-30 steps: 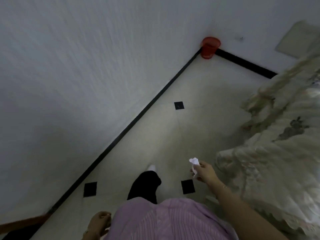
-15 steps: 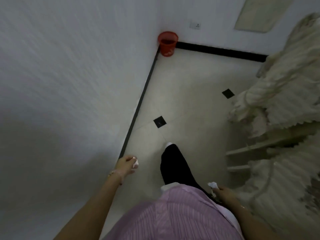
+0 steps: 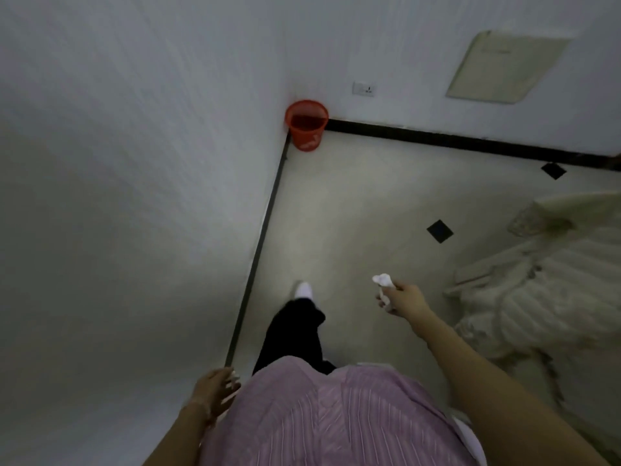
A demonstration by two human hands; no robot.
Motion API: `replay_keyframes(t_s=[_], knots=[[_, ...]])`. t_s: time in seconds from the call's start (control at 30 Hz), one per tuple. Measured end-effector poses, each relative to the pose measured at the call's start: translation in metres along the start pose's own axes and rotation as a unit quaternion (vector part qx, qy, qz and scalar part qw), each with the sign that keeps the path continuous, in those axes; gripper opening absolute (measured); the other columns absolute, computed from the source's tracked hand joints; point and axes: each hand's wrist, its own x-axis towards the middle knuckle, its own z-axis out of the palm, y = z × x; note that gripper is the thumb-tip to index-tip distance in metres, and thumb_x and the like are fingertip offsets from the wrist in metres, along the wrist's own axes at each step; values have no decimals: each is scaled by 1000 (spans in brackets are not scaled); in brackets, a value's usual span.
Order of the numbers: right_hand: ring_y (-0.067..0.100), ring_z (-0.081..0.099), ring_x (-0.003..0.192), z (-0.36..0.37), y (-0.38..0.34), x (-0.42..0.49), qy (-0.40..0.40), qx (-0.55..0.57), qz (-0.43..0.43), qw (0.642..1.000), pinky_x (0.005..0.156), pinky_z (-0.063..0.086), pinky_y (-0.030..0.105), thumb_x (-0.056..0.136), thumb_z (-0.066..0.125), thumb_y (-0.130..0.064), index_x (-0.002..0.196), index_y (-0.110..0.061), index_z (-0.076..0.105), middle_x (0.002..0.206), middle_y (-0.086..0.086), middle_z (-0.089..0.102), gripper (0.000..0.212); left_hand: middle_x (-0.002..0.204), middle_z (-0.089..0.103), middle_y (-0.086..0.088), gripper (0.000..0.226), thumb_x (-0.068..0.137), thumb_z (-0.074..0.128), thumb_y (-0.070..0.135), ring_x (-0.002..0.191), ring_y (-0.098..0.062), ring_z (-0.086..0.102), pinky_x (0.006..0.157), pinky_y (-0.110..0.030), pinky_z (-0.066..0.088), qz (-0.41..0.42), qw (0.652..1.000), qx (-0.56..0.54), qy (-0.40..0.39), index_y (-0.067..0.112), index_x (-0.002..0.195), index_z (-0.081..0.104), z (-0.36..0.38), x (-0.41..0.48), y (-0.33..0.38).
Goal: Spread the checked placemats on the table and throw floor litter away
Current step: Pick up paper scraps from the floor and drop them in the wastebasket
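Note:
A red waste bin (image 3: pixel 306 129) stands upright in the far corner where two white walls meet. My right hand (image 3: pixel 401 299) is stretched forward over the floor, shut on a crumpled white paper scrap (image 3: pixel 382 280) that pokes out above the fingers. My left hand (image 3: pixel 215 391) hangs low beside my hip near the left wall, fingers curled around a small white scrap (image 3: pixel 232 381) that is mostly hidden. No placemats or table top show.
A white wall (image 3: pixel 134 196) runs close along my left with a black skirting (image 3: pixel 258 250). Cream lace-draped furniture (image 3: pixel 544 284) crowds the right side. Pale tiled floor (image 3: pixel 353 203) with black inserts stretches to the bin. My leg and white sock (image 3: pixel 304 290) step forward.
The bin has drawn nearer as I walk. My right hand swung forward with its paper; my left hand swung back to my hip. The other leg now leads.

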Motion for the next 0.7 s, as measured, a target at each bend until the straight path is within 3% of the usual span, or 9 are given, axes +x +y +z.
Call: replay_keyframes(t_s=[0.1,0.17,0.33,0.47,0.53,0.7], knots=[[9,55,54,1,-46,54,0,10,2,1000,47,45,16,90,62,-29,84,-14,63,75,12,52,16,91,60,-14,17,92,55,11,70,-21,55,57,-30,42,-27,1000,14,9,3,107,56,20,31,66],[11,51,53,-3,-69,88,15,19,26,999,46,42,18,89,63,-28,80,-14,62,73,12,52,17,83,59,-11,17,92,54,11,69,-21,54,57,-29,42,-19,999,26,12,3,107,56,42,49,117],[10,53,47,-23,-107,149,72,21,108,991,46,41,19,89,61,-33,70,-12,56,67,10,57,30,92,60,-14,10,93,51,10,70,-21,55,60,-29,46,72,993,82,-34,3,96,58,120,73,281],[16,47,52,-40,-143,194,84,29,140,986,48,36,20,91,59,-32,68,-11,50,65,11,54,32,79,59,-11,9,93,50,11,66,-18,56,48,-20,49,144,975,146,-82,7,90,58,196,79,424],[16,47,52,-45,-164,220,83,34,151,985,48,35,20,93,56,-32,68,-11,49,65,10,53,33,78,59,-9,12,94,49,11,64,-17,55,51,-21,48,174,966,154,-110,10,84,57,234,80,482],[17,51,55,-55,-229,313,64,31,156,985,52,37,22,93,55,-35,66,-11,49,65,10,56,37,78,61,-7,12,95,49,14,65,-16,58,50,-19,48,177,961,162,-139,12,84,55,304,98,580]])
